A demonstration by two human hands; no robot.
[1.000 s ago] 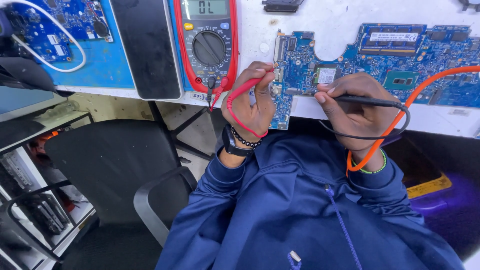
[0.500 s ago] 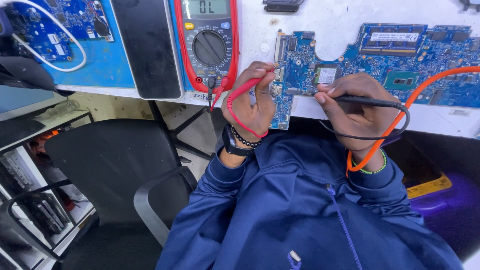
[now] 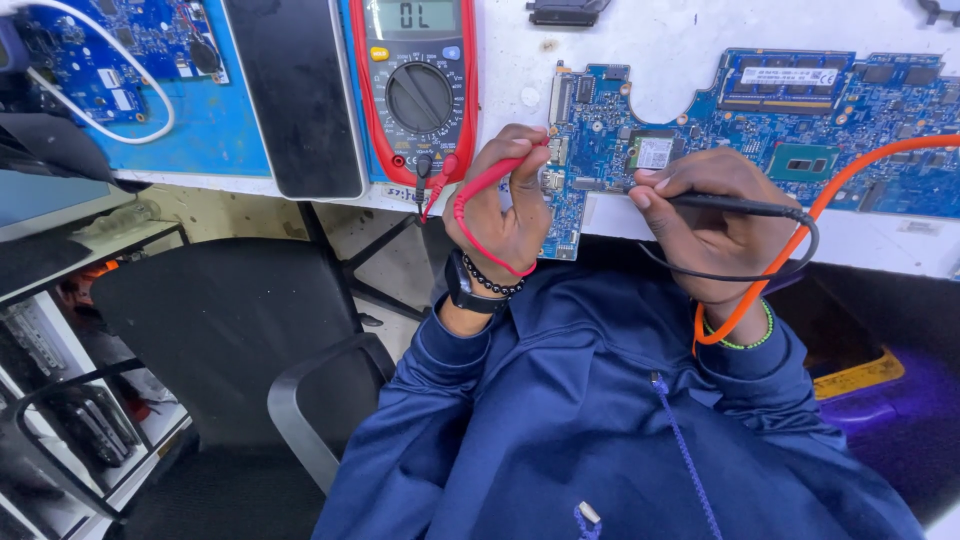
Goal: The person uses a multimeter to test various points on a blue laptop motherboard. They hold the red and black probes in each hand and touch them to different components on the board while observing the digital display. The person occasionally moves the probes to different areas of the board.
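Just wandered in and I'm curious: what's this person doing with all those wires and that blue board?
A person in a blue hoodie is probing a blue circuit board on a white bench. The left hand holds a red probe, the right hand a black probe, both tips at the board. The leads run to a red-cased multimeter lying beside it, display lit.
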